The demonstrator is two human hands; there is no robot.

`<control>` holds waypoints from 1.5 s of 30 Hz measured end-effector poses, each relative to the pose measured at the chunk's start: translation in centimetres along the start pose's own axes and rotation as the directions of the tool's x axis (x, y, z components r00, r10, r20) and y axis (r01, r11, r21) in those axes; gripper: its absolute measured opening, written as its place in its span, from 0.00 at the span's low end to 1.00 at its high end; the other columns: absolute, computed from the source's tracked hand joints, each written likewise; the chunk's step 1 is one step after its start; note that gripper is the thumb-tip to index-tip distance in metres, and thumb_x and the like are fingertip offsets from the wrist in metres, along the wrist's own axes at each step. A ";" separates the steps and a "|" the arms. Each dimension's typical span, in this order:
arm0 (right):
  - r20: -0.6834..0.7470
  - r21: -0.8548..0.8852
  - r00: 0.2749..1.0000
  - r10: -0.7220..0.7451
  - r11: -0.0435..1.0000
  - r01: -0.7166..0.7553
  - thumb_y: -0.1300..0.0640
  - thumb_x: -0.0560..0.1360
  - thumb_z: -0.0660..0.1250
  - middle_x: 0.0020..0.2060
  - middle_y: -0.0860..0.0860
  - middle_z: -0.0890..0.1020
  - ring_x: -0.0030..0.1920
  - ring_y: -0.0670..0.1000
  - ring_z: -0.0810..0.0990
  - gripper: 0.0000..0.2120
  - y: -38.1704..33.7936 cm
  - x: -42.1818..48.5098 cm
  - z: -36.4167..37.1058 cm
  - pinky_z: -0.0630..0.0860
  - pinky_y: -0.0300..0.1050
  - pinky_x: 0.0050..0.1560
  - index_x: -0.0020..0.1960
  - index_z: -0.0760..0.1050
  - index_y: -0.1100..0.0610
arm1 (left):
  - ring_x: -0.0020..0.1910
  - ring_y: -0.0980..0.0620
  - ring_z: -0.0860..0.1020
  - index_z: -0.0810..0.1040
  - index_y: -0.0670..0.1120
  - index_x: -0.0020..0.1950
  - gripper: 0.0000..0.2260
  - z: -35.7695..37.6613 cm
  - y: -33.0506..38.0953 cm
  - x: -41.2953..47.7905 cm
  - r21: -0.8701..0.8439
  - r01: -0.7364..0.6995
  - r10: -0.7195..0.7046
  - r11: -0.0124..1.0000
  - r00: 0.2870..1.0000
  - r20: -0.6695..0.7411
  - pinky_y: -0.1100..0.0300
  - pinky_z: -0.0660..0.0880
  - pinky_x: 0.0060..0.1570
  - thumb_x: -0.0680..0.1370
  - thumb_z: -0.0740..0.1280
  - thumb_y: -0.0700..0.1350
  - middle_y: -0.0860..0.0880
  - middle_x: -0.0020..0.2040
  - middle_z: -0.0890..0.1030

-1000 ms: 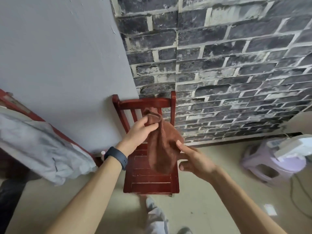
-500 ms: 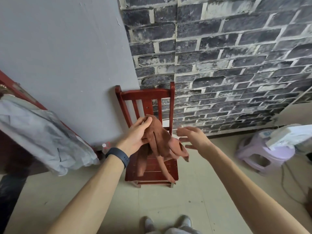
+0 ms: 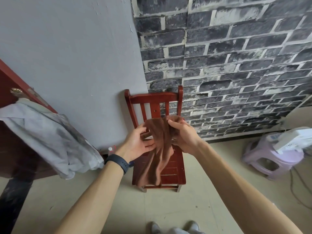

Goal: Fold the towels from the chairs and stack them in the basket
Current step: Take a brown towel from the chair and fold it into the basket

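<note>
Right grip (image 3: 183,135), free before, now pinches top of brown terry towel (image 3: 157,159); left grip (image 3: 137,143), slack-fingered, touches its left edge. Long axis hangs vertical before red wooden chair (image 3: 153,97).

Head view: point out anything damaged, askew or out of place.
Flaking paint marks the grey wall beside the brick wallpaper. A crumpled grey cloth hangs half off the red table. A white appliance lies tilted on the purple stool. The brown towel is bunched, not yet folded.
</note>
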State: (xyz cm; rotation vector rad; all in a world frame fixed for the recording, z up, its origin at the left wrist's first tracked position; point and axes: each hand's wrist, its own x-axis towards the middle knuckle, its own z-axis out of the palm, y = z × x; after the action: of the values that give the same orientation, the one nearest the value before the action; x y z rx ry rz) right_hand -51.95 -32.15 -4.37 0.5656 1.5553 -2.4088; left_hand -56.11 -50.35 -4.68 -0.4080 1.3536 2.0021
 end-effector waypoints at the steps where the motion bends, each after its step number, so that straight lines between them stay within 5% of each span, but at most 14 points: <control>1: 0.033 0.007 0.999 -0.005 1.000 0.005 0.57 0.80 0.67 0.46 0.58 0.84 0.45 0.57 0.83 0.04 -0.5 -0.2 0.1 0.78 0.53 0.50 0.53 0.79 0.54 | 0.50 0.42 0.82 0.78 0.51 0.61 0.14 -0.6 -0.6 0.3 -0.027 0.028 -0.029 0.999 0.999 -0.026 0.49 0.79 0.50 0.82 0.60 0.37 0.42 0.52 0.80; 4: 0.144 -0.064 0.989 0.039 0.997 -0.029 0.62 0.79 0.67 0.52 0.58 0.84 0.53 0.61 0.83 0.13 -1.6 -0.4 -0.1 0.77 0.62 0.58 0.62 0.76 0.52 | 0.37 0.50 0.79 0.78 0.48 0.54 0.14 -0.7 -2.5 1.0 0.037 0.107 -0.101 0.994 0.986 -0.134 0.55 0.75 0.39 0.79 0.61 0.31 0.44 0.41 0.82; 7: 0.230 -0.071 0.971 0.072 0.996 -0.057 0.68 0.76 0.67 0.55 0.59 0.83 0.54 0.63 0.76 0.21 -2.5 -1.0 -0.6 0.73 0.63 0.61 0.65 0.74 0.51 | 0.49 0.48 0.80 0.80 0.47 0.54 0.05 0.1 -4.5 1.8 0.235 0.181 -0.118 0.955 0.959 -0.260 0.51 0.74 0.51 0.80 0.67 0.43 0.46 0.51 0.83; 11: 0.297 0.066 0.955 0.013 0.997 -0.034 0.75 0.76 0.60 0.57 0.62 0.81 0.58 0.65 0.80 0.29 -3.2 -1.9 -3.0 0.78 0.61 0.58 0.71 0.70 0.52 | 0.69 0.48 0.69 0.75 0.52 0.67 0.25 2.0 -6.1 2.9 0.420 0.237 -0.184 0.876 0.969 -0.163 0.43 0.59 0.71 0.75 0.67 0.64 0.53 0.66 0.75; 15: 0.268 0.174 0.962 -0.042 0.985 -0.006 0.74 0.77 0.59 0.57 0.62 0.79 0.57 0.64 0.80 0.23 -4.0 -3.0 -5.5 0.79 0.60 0.58 0.66 0.72 0.53 | 0.67 0.44 0.72 0.78 0.53 0.64 0.32 4.0 -7.2 4.8 0.401 0.270 -0.236 0.875 0.962 -0.133 0.40 0.56 0.71 0.68 0.65 0.73 0.49 0.65 0.78; 22: 0.233 0.261 0.968 -0.091 0.965 0.027 0.73 0.76 0.58 0.55 0.59 0.81 0.53 0.59 0.83 0.25 -4.8 -3.8 -9.0 0.81 0.55 0.54 0.68 0.71 0.54 | 0.42 0.44 0.81 0.82 0.44 0.52 0.16 7.4 -9.6 5.1 0.205 0.336 -0.334 0.919 0.941 -0.044 0.50 0.79 0.50 0.81 0.63 0.55 0.44 0.37 0.85; 26: 0.142 0.241 0.988 -0.061 0.970 0.026 0.73 0.77 0.59 0.57 0.61 0.81 0.56 0.62 0.82 0.22 -4.7 -3.7 -12.1 0.79 0.59 0.60 0.66 0.73 0.56 | 0.46 0.47 0.80 0.80 0.42 0.59 0.13 6.1 -8.7 6.2 0.316 0.248 -0.196 0.916 0.963 -0.188 0.51 0.77 0.51 0.79 0.68 0.49 0.46 0.43 0.85; 28: -0.017 0.117 1.000 0.002 0.993 0.000 0.74 0.77 0.60 0.59 0.64 0.82 0.57 0.62 0.83 0.18 -4.2 -3.2 -14.2 0.78 0.60 0.63 0.64 0.74 0.62 | 0.57 0.48 0.78 0.78 0.48 0.62 0.15 4.5 -7.4 6.6 0.362 0.157 -0.068 0.919 0.967 -0.247 0.48 0.74 0.58 0.78 0.70 0.52 0.49 0.56 0.82; 30: -0.237 -0.245 0.972 0.006 0.967 -0.065 0.72 0.77 0.64 0.54 0.65 0.84 0.47 0.58 0.86 0.12 -3.5 -2.7 -15.9 0.82 0.54 0.55 0.59 0.78 0.66 | 0.63 0.48 0.75 0.76 0.51 0.63 0.17 2.8 -5.7 7.0 0.357 0.074 0.035 0.931 0.956 -0.290 0.48 0.71 0.61 0.77 0.70 0.54 0.51 0.62 0.79; 32: -0.373 -0.595 0.925 -0.068 0.783 -0.182 0.63 0.77 0.71 0.45 0.60 0.86 0.38 0.53 0.85 0.02 -3.0 -2.1 -17.4 0.83 0.48 0.46 0.48 0.82 0.62 | 0.62 0.47 0.76 0.76 0.49 0.62 0.18 1.7 -3.9 7.0 0.387 0.008 0.114 0.922 0.949 -0.294 0.49 0.70 0.62 0.76 0.71 0.55 0.49 0.60 0.80; 35: -0.473 -0.761 0.869 -0.147 0.565 -0.319 0.46 0.72 0.76 0.39 0.51 0.85 0.40 0.53 0.83 0.12 -2.7 -0.9 -18.9 0.80 0.47 0.46 0.42 0.82 0.54 | 0.56 0.47 0.79 0.79 0.47 0.58 0.19 1.2 -1.4 6.7 0.550 -0.041 0.213 0.834 0.944 -0.253 0.51 0.73 0.57 0.74 0.73 0.57 0.48 0.55 0.83; 37: -0.500 -0.712 0.845 -0.190 0.646 -0.276 0.44 0.70 0.77 0.37 0.52 0.84 0.37 0.51 0.81 0.15 -2.8 -0.2 -19.0 0.77 0.44 0.40 0.42 0.82 0.57 | 0.55 0.47 0.80 0.81 0.48 0.57 0.19 1.3 0.1 6.4 0.603 -0.059 0.233 0.795 0.948 -0.215 0.49 0.75 0.59 0.72 0.75 0.57 0.47 0.53 0.84; 40: -0.487 -0.262 0.872 -0.044 0.960 -0.098 0.55 0.72 0.77 0.40 0.52 0.81 0.38 0.50 0.78 0.06 -3.3 0.4 -18.4 0.78 0.42 0.39 0.44 0.81 0.55 | 0.54 0.47 0.81 0.82 0.47 0.55 0.14 0.9 2.3 6.4 0.611 -0.075 0.232 0.788 0.955 -0.182 0.50 0.77 0.58 0.73 0.76 0.51 0.46 0.53 0.85; 45: -0.541 -0.109 0.839 -0.056 0.994 -0.004 0.56 0.75 0.74 0.47 0.54 0.81 0.45 0.52 0.80 0.07 -3.5 2.2 -18.9 0.79 0.45 0.40 0.52 0.80 0.55 | 0.45 0.51 0.76 0.79 0.50 0.56 0.10 -0.4 4.3 6.0 0.659 -0.091 0.247 0.747 0.958 -0.147 0.62 0.65 0.31 0.76 0.73 0.41 0.45 0.53 0.81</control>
State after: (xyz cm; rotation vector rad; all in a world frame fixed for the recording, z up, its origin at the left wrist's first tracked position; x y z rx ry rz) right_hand -51.45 -13.43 -9.38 1.3060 1.8883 -2.2780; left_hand -63.41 -49.61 -5.40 -0.1872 2.1877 1.4988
